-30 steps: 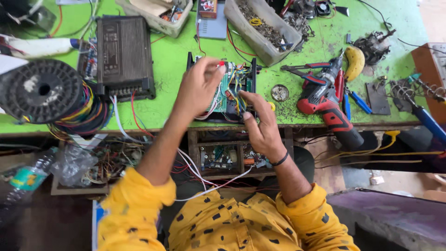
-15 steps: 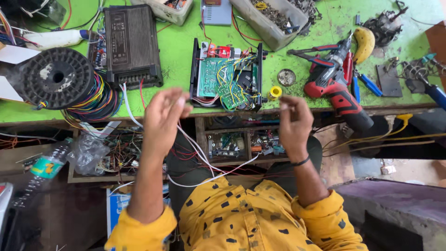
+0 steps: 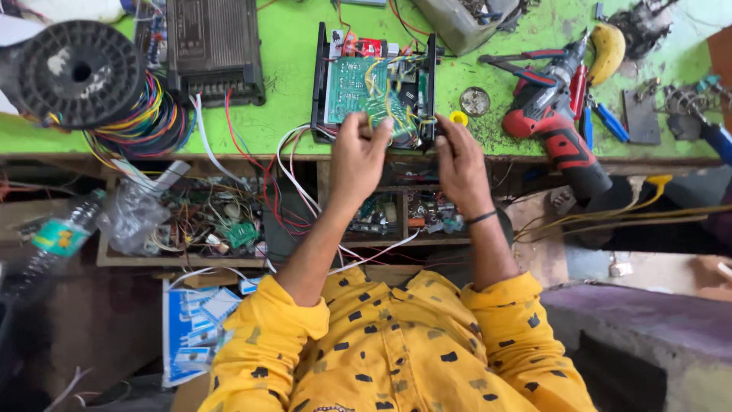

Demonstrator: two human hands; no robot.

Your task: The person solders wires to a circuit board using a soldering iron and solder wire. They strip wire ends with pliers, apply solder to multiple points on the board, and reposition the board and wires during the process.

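An open black case with a green circuit board [image 3: 349, 85] and a tangle of yellow and green wires lies on the green bench [image 3: 290, 122] in front of me. My left hand [image 3: 358, 156] is at the case's front edge, with thumb and fingers pinched among the wires over the board. At the case's right front corner, my right hand [image 3: 461, 164] has its fingertips closed on yellow wires [image 3: 422, 120]. A dark band circles that wrist. What exactly sits between the fingers is hidden.
A red cordless drill [image 3: 545, 122], a small yellow ring [image 3: 457, 118] and a round metal disc [image 3: 475, 101] lie right of the case. To the left are a black ribbed box [image 3: 213, 46], a black spool [image 3: 80, 72] and coloured wire loops [image 3: 145, 126]. A shelf of boards [image 3: 221, 221] is below.
Half a second ago both hands were drawn back below the bench edge with fingers spread. They have moved forward to the case and closed on its wires.
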